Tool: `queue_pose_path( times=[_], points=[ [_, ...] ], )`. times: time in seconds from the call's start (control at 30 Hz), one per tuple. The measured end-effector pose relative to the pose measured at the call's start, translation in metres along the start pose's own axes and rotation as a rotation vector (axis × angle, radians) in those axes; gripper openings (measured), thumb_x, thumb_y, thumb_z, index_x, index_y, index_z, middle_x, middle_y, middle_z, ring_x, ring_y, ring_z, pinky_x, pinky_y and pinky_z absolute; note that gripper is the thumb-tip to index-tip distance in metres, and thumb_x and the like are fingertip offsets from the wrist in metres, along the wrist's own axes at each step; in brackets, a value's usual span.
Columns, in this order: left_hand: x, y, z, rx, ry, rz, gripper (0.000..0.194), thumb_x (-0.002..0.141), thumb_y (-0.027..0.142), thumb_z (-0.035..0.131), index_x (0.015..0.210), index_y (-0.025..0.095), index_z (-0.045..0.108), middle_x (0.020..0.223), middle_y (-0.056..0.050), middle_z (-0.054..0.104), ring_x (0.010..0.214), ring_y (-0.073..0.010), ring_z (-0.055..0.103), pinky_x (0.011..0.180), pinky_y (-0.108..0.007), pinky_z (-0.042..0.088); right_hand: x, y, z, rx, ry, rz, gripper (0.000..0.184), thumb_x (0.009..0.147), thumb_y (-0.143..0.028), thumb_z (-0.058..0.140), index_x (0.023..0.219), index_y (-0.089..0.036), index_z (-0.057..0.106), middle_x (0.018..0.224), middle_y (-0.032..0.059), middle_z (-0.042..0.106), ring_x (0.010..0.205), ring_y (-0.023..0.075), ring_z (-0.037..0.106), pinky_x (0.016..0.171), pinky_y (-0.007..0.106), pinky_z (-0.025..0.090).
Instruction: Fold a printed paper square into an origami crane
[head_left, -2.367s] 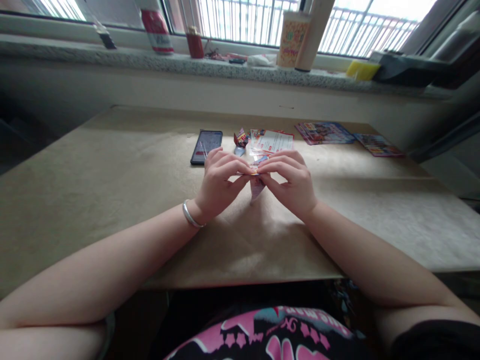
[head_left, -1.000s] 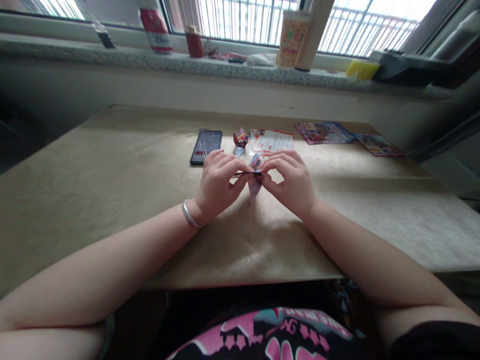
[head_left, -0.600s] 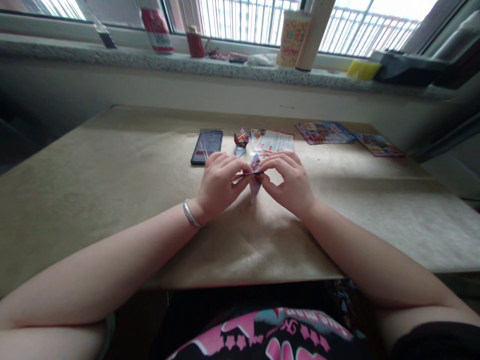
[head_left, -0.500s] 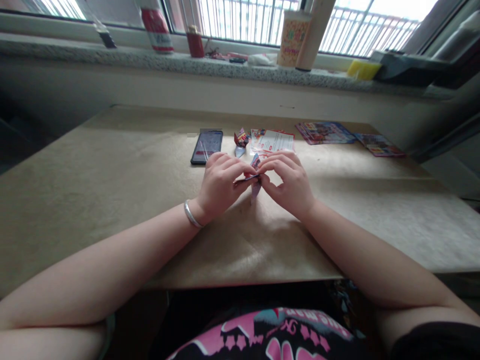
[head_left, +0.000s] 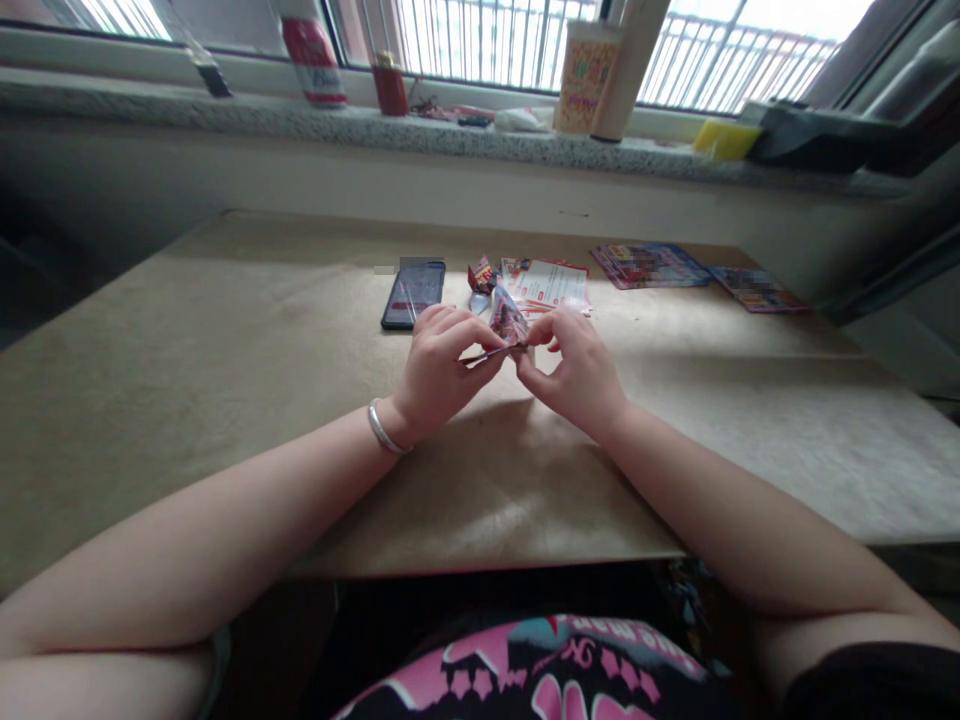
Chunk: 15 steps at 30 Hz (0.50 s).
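Both of my hands meet over the middle of the tan table [head_left: 225, 340], pinching a small folded piece of colourful printed paper [head_left: 507, 322]. My left hand [head_left: 439, 370], with a silver bangle on its wrist, grips the paper's left side between thumb and fingers. My right hand [head_left: 574, 370] pinches the right side, its fingers curled. A pointed flap of the paper now sticks up between the two hands. Much of the paper is hidden by my fingers.
A dark phone [head_left: 413, 293] lies just beyond my hands. Next to it are a small folded paper figure [head_left: 481, 274] and printed leaflets [head_left: 551, 283]. More colourful sheets [head_left: 649, 265] lie at the far right. Cups and bottles stand on the window sill [head_left: 375, 125].
The paper's pointed flap hung down below my hands earlier; now it points up between them. My right fingers have curled in tighter. Both hands stayed in place.
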<state>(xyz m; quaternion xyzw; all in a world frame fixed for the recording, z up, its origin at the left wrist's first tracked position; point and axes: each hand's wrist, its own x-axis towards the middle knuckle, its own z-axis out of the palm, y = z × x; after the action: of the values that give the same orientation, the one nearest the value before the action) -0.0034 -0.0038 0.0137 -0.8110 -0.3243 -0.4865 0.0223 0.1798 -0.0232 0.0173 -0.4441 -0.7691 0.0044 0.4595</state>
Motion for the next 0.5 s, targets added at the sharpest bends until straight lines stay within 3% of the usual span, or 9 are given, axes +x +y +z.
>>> queue_pose_path(
  times=[0.13,0.5],
  points=[
    [-0.0014,0.0020,0.0009,-0.051,0.001,0.003,0.014,0.083,0.030,0.067,0.075,0.020,0.061,0.076,0.000,0.067,0.076,-0.0145,0.059,0.079,-0.032,0.045,-0.0005,0.0006,0.0001,0.016,-0.050,0.042,0.012,0.074,-0.021,0.060,0.071,-0.022,0.048,0.071,-0.0009,0.056,0.067,0.0142,0.052,0.060,0.027,0.042],
    [-0.0040,0.0015,0.0032,-0.062,-0.024,-0.031,0.018,0.084,0.036,0.066,0.074,0.021,0.065,0.075,0.000,0.068,0.075,-0.0143,0.061,0.077,-0.031,0.044,0.0000,-0.0014,-0.0028,-0.014,-0.053,-0.074,0.014,0.076,-0.017,0.055,0.066,-0.023,0.047,0.065,-0.0015,0.055,0.066,0.0142,0.052,0.063,0.027,0.040]
  ],
)
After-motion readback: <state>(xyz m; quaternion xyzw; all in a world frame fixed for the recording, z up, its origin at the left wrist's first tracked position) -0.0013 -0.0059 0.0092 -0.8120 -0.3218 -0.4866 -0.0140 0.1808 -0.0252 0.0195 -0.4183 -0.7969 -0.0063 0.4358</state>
